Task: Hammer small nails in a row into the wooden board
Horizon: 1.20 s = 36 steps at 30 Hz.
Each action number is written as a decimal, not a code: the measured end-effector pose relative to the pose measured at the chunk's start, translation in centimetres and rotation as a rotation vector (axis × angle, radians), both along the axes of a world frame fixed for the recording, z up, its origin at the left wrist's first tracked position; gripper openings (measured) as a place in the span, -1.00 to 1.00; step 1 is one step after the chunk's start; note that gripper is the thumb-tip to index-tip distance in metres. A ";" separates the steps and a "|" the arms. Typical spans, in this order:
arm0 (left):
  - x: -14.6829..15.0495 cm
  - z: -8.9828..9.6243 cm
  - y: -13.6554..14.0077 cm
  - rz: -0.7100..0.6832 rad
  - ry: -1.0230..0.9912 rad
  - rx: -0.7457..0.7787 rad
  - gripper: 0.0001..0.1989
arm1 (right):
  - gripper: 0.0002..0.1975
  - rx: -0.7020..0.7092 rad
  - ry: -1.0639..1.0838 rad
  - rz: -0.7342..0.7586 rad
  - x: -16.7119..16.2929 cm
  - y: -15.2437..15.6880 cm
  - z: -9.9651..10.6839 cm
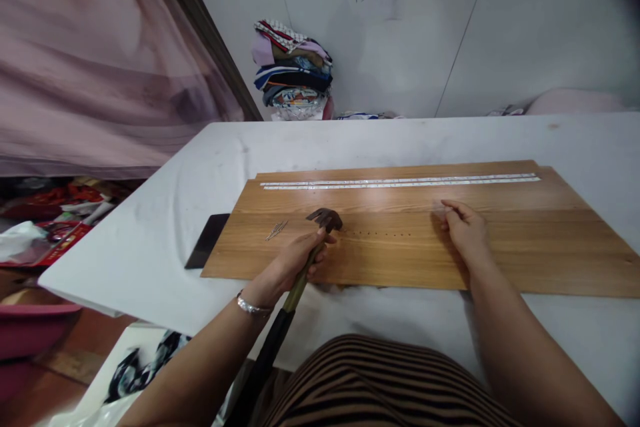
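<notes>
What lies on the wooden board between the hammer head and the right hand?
In the head view, a row of small dark dots, possibly nails or holes, on the brown wooden board.

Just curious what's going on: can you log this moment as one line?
left hand: grips hammer | right hand: rests on wooden board | nails: loose on board

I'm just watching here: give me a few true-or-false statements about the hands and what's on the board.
1. The left hand grips a hammer. True.
2. The right hand holds a saw. False: it rests on the board, fingers pinched; nothing in them is clear.
3. Loose nails lie left of the hammer head. True.
4. The board lies on the floor. False: it lies on a white table.
5. A pale strip runs along the board's far edge. True.
</notes>
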<state>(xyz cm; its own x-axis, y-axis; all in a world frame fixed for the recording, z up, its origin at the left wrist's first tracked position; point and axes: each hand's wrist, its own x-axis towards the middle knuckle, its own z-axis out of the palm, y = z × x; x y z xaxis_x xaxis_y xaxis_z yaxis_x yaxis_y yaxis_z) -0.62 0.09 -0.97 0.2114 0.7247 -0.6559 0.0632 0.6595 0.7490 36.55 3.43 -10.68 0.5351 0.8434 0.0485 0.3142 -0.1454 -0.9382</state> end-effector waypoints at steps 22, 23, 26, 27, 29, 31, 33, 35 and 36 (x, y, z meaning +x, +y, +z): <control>0.3 0.3 -0.1 0.007 -0.021 0.000 -0.50 | -0.57 0.004 -0.004 0.003 -0.1 0.0 0.3; 0.2 0.3 -0.1 0.012 -0.022 0.000 -0.50 | -0.57 0.005 -0.007 0.007 -0.1 0.0 0.3; 0.2 0.0 -0.1 0.016 0.000 0.000 -0.52 | -0.58 0.002 -0.007 0.002 -0.1 -0.1 0.3; 0.1 -0.1 -0.1 0.013 0.006 0.003 -0.52 | -0.58 0.001 -0.007 -0.003 -0.1 -0.1 0.4; 0.1 -0.4 -0.1 0.005 0.006 0.011 -0.51 | -0.59 0.000 -0.012 -0.005 -0.2 -0.1 0.5; 0.0 -0.6 -0.1 -0.009 -0.006 0.016 -0.49 | -0.60 0.002 -0.012 -0.003 -0.3 -0.2 0.7; -0.2 -0.7 -0.1 -0.021 -0.025 0.021 -0.48 | -0.61 0.000 -0.005 -0.009 -0.4 -0.2 0.9; -0.3 -0.8 -0.1 -0.024 -0.044 0.027 -0.48 | -0.60 -0.004 0.001 -0.015 -0.5 -0.2 1.1; -0.3 -0.8 -0.1 -0.023 -0.048 0.029 -0.48 | -0.60 -0.005 -0.002 -0.014 -0.5 -0.2 1.1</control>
<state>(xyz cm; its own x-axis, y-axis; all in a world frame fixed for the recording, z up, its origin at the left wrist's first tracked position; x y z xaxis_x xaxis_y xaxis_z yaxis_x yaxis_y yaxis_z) -0.93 -0.06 -1.75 0.2589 0.7380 -0.6231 0.0412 0.6361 0.7705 36.03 3.26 -9.60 0.5471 0.8358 0.0454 0.3142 -0.1548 -0.9367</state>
